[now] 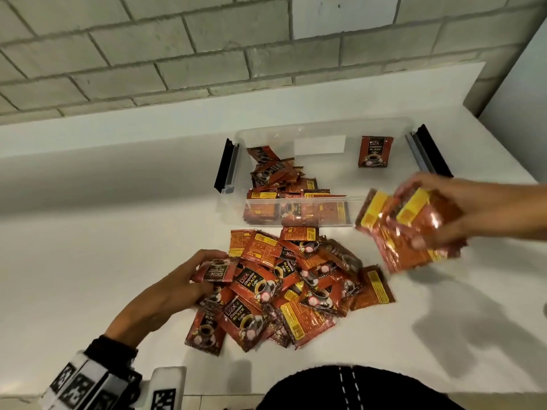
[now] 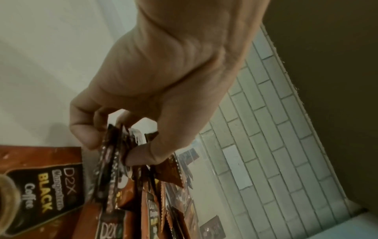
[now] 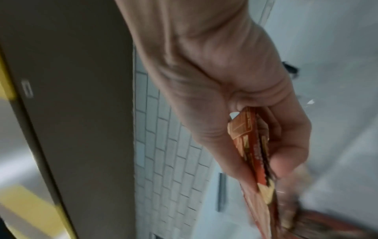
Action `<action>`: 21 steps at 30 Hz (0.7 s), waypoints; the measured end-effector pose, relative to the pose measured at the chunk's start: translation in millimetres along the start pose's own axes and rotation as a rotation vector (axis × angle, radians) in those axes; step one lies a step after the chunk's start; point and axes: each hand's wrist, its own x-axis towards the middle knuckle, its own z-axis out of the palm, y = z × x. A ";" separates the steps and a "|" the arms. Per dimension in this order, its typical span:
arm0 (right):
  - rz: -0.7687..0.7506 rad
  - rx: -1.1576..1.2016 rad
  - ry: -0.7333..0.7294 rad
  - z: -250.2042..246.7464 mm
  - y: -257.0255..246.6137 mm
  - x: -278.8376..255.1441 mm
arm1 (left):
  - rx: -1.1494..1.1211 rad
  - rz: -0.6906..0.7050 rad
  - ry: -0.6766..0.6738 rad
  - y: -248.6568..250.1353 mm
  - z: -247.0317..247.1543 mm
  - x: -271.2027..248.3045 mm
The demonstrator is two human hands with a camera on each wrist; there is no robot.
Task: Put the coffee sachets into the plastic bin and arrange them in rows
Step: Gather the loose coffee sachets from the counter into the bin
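Note:
A heap of red and black coffee sachets (image 1: 296,288) lies on the white counter in front of a clear plastic bin (image 1: 384,184). The bin holds a loose row of sachets (image 1: 284,184) along its left and near sides, and one sachet (image 1: 374,151) stands against its far wall. My left hand (image 1: 195,276) pinches a few sachets (image 2: 114,155) at the heap's left edge, thumb against fingers. My right hand (image 1: 438,214) grips a fanned bunch of sachets (image 1: 405,232) in the air, just right of the bin's near corner; the right wrist view shows the bunch (image 3: 253,145) edge-on between thumb and fingers.
Black clip handles (image 1: 226,165) (image 1: 429,152) stick out from both ends of the bin. A grey brick wall (image 1: 207,48) rises behind the counter. A dark wall corner (image 1: 515,69) stands at the back right. My dark clothing (image 1: 355,389) meets the counter's near edge.

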 end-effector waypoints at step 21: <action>0.102 -0.380 -0.229 47.2 -123.9 195.9 | -0.197 0.121 0.168 -5.1 -38.3 -6.3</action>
